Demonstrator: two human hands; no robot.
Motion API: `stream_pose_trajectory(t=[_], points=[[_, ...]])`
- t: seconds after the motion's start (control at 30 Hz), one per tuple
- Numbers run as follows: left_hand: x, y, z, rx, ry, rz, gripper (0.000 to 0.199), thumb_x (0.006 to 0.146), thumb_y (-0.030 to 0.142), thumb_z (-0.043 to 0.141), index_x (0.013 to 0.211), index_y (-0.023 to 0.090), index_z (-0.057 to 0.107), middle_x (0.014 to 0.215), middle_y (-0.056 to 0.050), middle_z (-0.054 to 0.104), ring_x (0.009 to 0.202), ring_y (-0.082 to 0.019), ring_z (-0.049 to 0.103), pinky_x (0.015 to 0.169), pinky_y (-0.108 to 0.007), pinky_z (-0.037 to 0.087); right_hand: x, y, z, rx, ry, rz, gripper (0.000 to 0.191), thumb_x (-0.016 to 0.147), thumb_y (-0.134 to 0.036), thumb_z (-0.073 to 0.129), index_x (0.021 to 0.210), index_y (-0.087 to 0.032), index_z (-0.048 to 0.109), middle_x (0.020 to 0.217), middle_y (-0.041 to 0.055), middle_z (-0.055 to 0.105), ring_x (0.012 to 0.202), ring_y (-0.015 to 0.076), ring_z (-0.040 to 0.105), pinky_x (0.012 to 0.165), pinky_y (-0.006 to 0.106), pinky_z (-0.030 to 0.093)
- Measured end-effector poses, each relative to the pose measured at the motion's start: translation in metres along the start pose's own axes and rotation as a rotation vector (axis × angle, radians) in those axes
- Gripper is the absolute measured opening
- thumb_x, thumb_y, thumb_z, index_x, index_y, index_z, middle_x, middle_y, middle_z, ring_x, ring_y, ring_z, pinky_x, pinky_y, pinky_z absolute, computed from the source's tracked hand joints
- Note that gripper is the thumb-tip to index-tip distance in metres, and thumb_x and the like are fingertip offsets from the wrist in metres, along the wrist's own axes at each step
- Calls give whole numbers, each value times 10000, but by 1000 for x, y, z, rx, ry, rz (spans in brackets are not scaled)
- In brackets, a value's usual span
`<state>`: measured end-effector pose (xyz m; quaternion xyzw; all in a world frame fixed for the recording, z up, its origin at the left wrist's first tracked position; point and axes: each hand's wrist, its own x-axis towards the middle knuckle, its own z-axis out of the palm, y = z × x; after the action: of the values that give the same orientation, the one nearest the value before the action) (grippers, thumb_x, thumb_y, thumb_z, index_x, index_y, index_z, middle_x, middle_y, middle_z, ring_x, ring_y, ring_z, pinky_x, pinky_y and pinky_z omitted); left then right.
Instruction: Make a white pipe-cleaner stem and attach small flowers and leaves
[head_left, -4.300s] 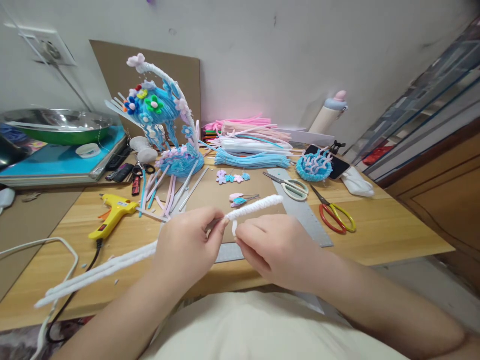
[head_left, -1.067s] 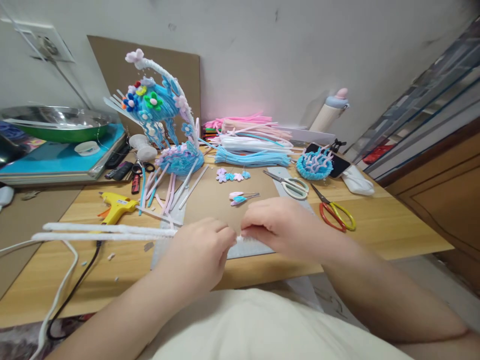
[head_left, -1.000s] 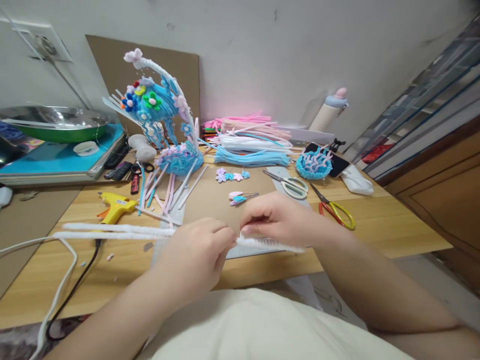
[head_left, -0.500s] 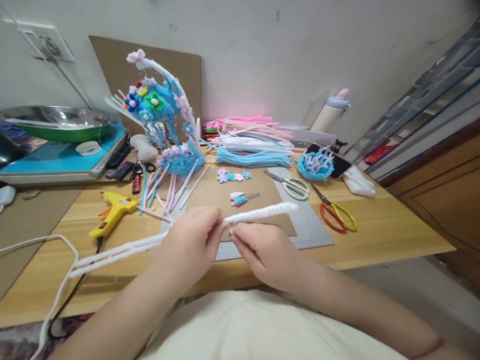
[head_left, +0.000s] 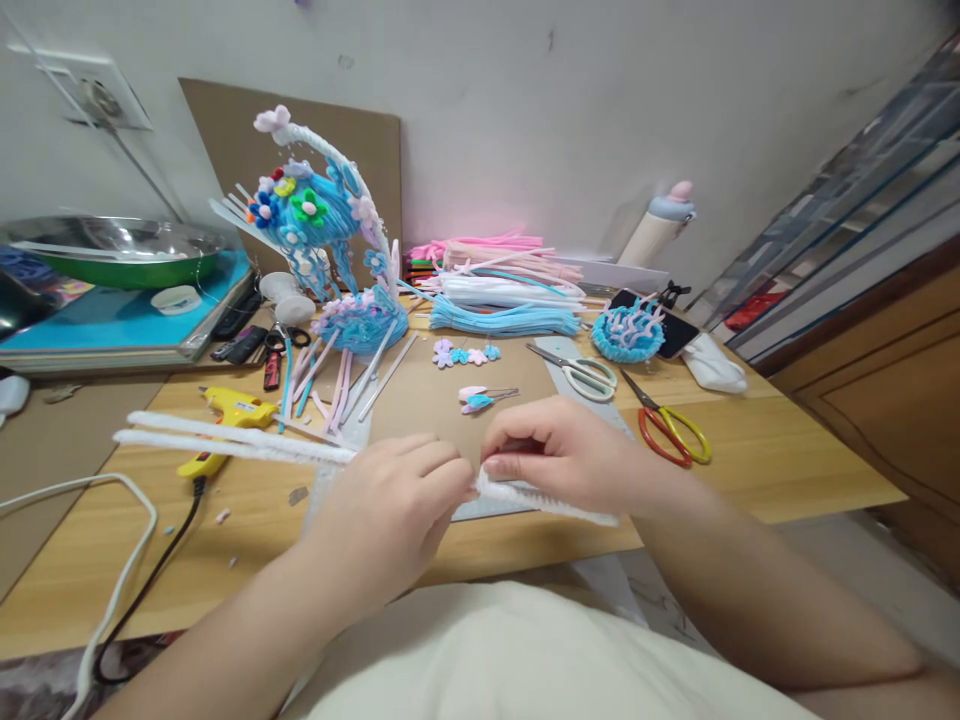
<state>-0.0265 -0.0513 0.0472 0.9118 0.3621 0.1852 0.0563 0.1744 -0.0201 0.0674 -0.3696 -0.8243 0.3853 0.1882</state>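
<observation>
White pipe cleaners [head_left: 240, 440] run through my left hand [head_left: 397, 495], which is closed around them. Two loose ends stick out to the left, above the yellow glue gun [head_left: 232, 408]. On the other side a thicker, wrapped white length reaches to the right under my right hand [head_left: 559, 455]. My right hand's thumb and fingers pinch the white pipe cleaner close to the left fingertips. Beyond the hands, small pink and blue buds on wire stems [head_left: 480, 399] and a row of fuzzy flowers [head_left: 465, 353] lie on brown cardboard [head_left: 405, 400].
A blue fuzzy jellyfish-like ornament [head_left: 322, 215] stands at the back left. Behind the cardboard lie bundled pipe cleaners [head_left: 506, 315]. White-handled scissors [head_left: 589, 378], red-and-yellow scissors [head_left: 667, 430] and a blue fuzzy bowl [head_left: 628, 332] are on the right. A white cable [head_left: 124, 590] curls at left.
The wrapped end has swung from pointing up-right to sloping down-right. My right hand has risen over it, and the loose ends on the left have lifted.
</observation>
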Motion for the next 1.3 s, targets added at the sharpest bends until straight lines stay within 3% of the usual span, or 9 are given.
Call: stream_pose_trajectory(t=[0.17, 0.27, 0.37, 0.47, 0.57, 0.7, 0.8, 1.03, 1.3], points=[[-2, -1, 2, -147, 82, -27, 181, 875, 238, 450, 773, 155, 574, 693, -24, 541, 667, -147, 460, 592, -267, 333, 10, 25, 12, 555, -117, 101, 179, 756, -302, 641, 767, -129, 597, 688, -7, 552, 615, 93, 474, 558, 206, 368], [3, 0, -3, -209, 148, -101, 168, 868, 235, 470, 782, 156, 589, 658, -10, 533, 658, -134, 471, 588, -245, 336, 12, 34, 24, 879, -124, 166, 222, 726, -343, 665, 760, -149, 564, 577, -50, 457, 460, 48, 328, 421, 178, 242], [20, 0, -13, -307, 208, -218, 175, 847, 266, 502, 759, 167, 616, 625, 10, 546, 603, -114, 477, 562, -225, 338, 13, 31, 27, 1090, -57, 138, 199, 764, -345, 627, 783, -165, 544, 489, -87, 309, 420, 43, 197, 396, 181, 119], [46, -4, -23, -585, 246, -362, 189, 821, 285, 526, 914, 177, 651, 682, 13, 611, 624, -114, 518, 584, -218, 372, 18, 22, 22, 1078, 107, 90, 168, 797, -322, 592, 802, -157, 562, 501, -73, 329, 423, 47, 231, 387, 186, 125], [69, -14, -26, -983, 158, -459, 174, 789, 261, 556, 848, 142, 669, 637, 13, 588, 577, -91, 491, 535, -198, 358, 26, 19, 13, 1047, 243, 86, 142, 790, -305, 594, 807, -168, 560, 514, -62, 411, 397, 41, 253, 369, 179, 138], [82, -30, -20, -1342, 61, -573, 155, 732, 248, 632, 820, 122, 654, 655, 1, 600, 483, -39, 413, 425, -155, 261, 34, 27, 1, 1011, 253, 110, 160, 801, -321, 578, 798, -162, 561, 507, -59, 438, 376, 27, 221, 360, 169, 101], [84, -38, -17, -1416, 41, -630, 130, 715, 209, 656, 797, 109, 645, 700, -17, 612, 491, -32, 455, 403, -131, 286, 39, 33, -8, 907, 245, 146, 195, 792, -343, 583, 830, -152, 583, 501, -65, 416, 374, 23, 225, 355, 162, 96], [89, -47, -10, -1436, 57, -810, 48, 739, 111, 600, 769, 120, 564, 729, -38, 629, 533, -102, 621, 415, -160, 472, 57, 46, -14, 730, 173, 127, 272, 778, -388, 563, 852, -129, 604, 464, -79, 362, 381, 34, 238, 360, 162, 141], [62, -82, 28, -1492, 135, -918, 130, 718, 137, 647, 773, 143, 529, 642, 11, 583, 516, -92, 621, 413, -140, 484, 60, 87, -2, 617, 50, 236, 292, 786, -411, 550, 800, -123, 599, 456, -81, 359, 391, 48, 252, 387, 187, 172]])
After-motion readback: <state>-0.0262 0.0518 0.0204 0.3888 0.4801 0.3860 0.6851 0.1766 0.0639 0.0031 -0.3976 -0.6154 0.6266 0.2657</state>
